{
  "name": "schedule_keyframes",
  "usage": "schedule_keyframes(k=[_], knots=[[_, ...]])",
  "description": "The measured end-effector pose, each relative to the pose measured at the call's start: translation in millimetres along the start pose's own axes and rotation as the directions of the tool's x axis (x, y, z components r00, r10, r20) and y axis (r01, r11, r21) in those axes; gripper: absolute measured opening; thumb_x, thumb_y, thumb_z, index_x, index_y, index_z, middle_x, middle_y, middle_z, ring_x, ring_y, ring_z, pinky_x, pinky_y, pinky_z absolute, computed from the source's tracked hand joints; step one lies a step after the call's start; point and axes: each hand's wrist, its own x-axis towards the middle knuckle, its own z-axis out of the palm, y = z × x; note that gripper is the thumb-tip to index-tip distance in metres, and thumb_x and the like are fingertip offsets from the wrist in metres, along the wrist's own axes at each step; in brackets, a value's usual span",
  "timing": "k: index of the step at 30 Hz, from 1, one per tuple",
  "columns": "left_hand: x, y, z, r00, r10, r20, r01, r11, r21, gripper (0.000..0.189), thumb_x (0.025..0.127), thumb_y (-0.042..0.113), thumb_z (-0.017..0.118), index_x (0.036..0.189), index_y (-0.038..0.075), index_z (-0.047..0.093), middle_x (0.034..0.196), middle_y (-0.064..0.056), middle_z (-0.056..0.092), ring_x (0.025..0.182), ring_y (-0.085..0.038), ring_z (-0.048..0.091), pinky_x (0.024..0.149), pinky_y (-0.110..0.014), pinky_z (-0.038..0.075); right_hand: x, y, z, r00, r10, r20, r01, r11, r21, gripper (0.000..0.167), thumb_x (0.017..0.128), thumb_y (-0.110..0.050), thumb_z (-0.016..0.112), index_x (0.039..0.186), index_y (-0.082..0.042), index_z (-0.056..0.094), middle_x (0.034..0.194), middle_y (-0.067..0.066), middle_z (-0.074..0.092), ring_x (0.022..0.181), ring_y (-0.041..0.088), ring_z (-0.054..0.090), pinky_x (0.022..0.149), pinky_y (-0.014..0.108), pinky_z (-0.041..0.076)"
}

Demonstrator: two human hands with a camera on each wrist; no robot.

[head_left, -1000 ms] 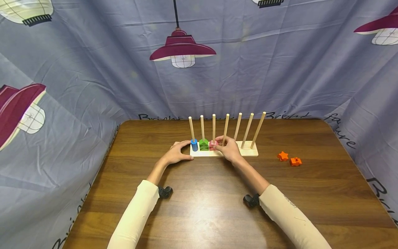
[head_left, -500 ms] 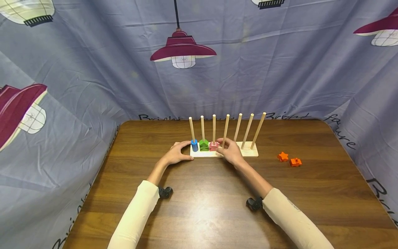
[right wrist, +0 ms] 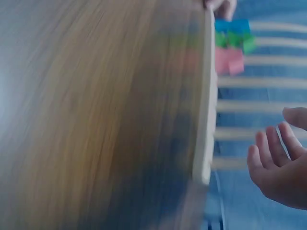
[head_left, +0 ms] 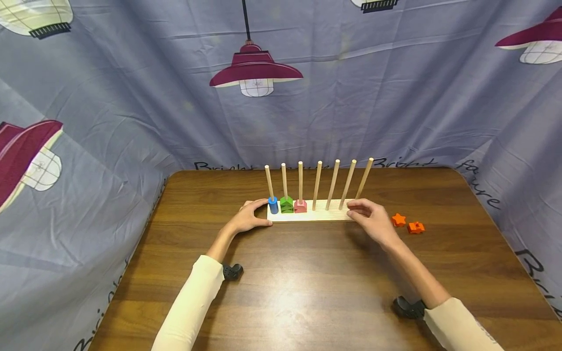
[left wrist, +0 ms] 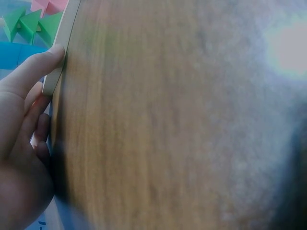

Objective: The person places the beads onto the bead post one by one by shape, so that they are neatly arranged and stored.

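Note:
A pale wooden peg board [head_left: 329, 215] with several upright dowels stands toward the back of the table. Blue cylinder pieces [head_left: 273, 206] are on its leftmost peg, green notched pieces [head_left: 287, 206] on the second and pink pieces [head_left: 300, 207] on the third. My left hand [head_left: 247, 218] holds the board's left end, the thumb at its front corner; the left wrist view shows this thumb [left wrist: 41, 64] on the edge. Over the board's right end hovers my right hand [head_left: 375, 223], fingers spread and holding nothing. In the right wrist view, that right hand [right wrist: 283, 167] is beside bare pegs.
Right of the board, an orange star-shaped piece [head_left: 398, 220] and another orange piece [head_left: 415, 227] lie on the brown wooden table [head_left: 298, 282]. A grey-blue curtain [head_left: 351, 112] printed with lamps hangs behind the table.
My right hand has left the pink pieces on the third peg and moved right to the board's far end. My left hand has stayed at the left end.

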Motion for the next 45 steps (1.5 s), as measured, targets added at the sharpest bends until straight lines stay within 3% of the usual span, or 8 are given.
schedule_keyframes(k=[4, 11, 15, 21, 35, 39, 42, 45], knots=[[-0.5, 0.4, -0.1, 1.0, 0.005, 0.0, -0.005, 1.0, 0.001, 0.08, 0.082, 0.033, 0.082, 0.15, 0.007, 0.047, 0.152, -0.012, 0.045, 0.133, -0.033, 0.036, 0.109, -0.054, 0.03, -16.9, 3.6, -46.4, 0.996, -0.026, -0.083, 0.012, 0.986, -0.164, 0.028, 0.093, -0.005, 0.07, 0.118, 0.009, 0.065, 0.114, 0.029, 0.066, 0.094, 0.001, 0.064, 0.08, 0.011, 0.047], [-1.2, 0.2, -0.1, 1.0, -0.007, 0.008, 0.007, 1.0, 0.007, 0.081, 0.083, 0.034, 0.081, 0.151, 0.008, 0.045, 0.153, -0.012, 0.043, 0.134, -0.033, 0.034, 0.109, -0.055, 0.028, -41.9, 32.9, -122.5, 0.994, 0.1, -0.033, -0.104, 0.896, -0.431, 0.049, 0.094, -0.022, 0.072, 0.134, 0.001, 0.056, 0.132, 0.032, 0.055, 0.116, 0.051, 0.055, 0.077, 0.025, 0.049], [-0.2, 0.9, 0.5, 1.0, -0.012, 0.015, 0.012, 1.0, 0.007, 0.081, 0.083, 0.034, 0.081, 0.151, 0.009, 0.045, 0.154, -0.011, 0.042, 0.135, -0.032, 0.034, 0.109, -0.055, 0.029, -50.1, 58.8, -144.0, 0.986, 0.162, 0.037, -0.13, 0.894, -0.429, 0.059, 0.092, -0.02, 0.075, 0.139, 0.006, 0.05, 0.131, 0.036, 0.053, 0.113, 0.038, 0.061, 0.074, 0.016, 0.047], [1.3, 0.7, 0.4, 1.0, -0.018, 0.021, 0.018, 1.0, -0.006, 0.082, 0.083, 0.033, 0.082, 0.151, 0.008, 0.045, 0.153, -0.011, 0.043, 0.135, -0.032, 0.034, 0.109, -0.054, 0.03, -50.0, 80.1, -153.5, 0.977, 0.203, 0.059, -0.173, 0.927, -0.332, 0.06, 0.093, -0.017, 0.073, 0.139, 0.012, 0.047, 0.129, 0.039, 0.054, 0.094, -0.015, 0.05, 0.072, 0.009, 0.045], [-0.7, -0.5, -1.8, 0.999, -0.027, 0.017, 0.027, 1.0, -0.007, 0.081, 0.083, 0.032, 0.082, 0.151, 0.009, 0.045, 0.154, -0.01, 0.042, 0.136, -0.031, 0.033, 0.11, -0.053, 0.029, -44.6, 81.1, -148.8, 0.984, 0.176, -0.02, -0.167, 0.882, -0.441, 0.042, 0.093, -0.024, 0.073, 0.123, 0.004, 0.065, 0.11, 0.026, 0.068, 0.086, -0.005, 0.053, 0.068, 0.019, 0.044], [0.2, -2.2, -1.4, 1.0, -0.009, 0.019, 0.008, 1.0, 0.004, 0.081, 0.083, 0.033, 0.082, 0.151, 0.009, 0.045, 0.154, -0.011, 0.042, 0.136, -0.033, 0.033, 0.11, -0.054, 0.029, -44.4, 66.3, -151.1, 0.986, 0.135, -0.094, -0.162, 0.901, -0.403, 0.042, 0.093, -0.025, 0.074, 0.122, 0.004, 0.065, 0.103, 0.006, 0.072, 0.082, -0.013, 0.052, 0.069, 0.016, 0.043], [0.1, -2.7, -1.2, 1.0, -0.01, 0.019, 0.01, 1.0, 0.005, 0.081, 0.083, 0.033, 0.082, 0.151, 0.01, 0.045, 0.154, -0.01, 0.042, 0.136, -0.033, 0.033, 0.11, -0.054, 0.028, -40.6, 48.1, -148.7, 0.991, 0.065, -0.119, -0.105, 0.922, -0.374, 0.04, 0.093, -0.023, 0.074, 0.123, 0.003, 0.066, 0.098, -0.014, 0.069, 0.082, -0.012, 0.056, 0.068, 0.012, 0.043], [1.8, -0.4, -0.1, 1.0, -0.016, 0.02, 0.015, 1.0, 0.006, 0.081, 0.082, 0.033, 0.082, 0.151, 0.011, 0.045, 0.154, -0.01, 0.042, 0.136, -0.032, 0.033, 0.111, -0.054, 0.028, -33.1, 23.6, -141.2, 0.992, -0.028, -0.125, -0.017, 0.939, -0.344, 0.037, 0.093, -0.015, 0.074, 0.124, 0.003, 0.066, 0.098, -0.02, 0.067, 0.083, -0.009, 0.06, 0.067, 0.01, 0.045]])
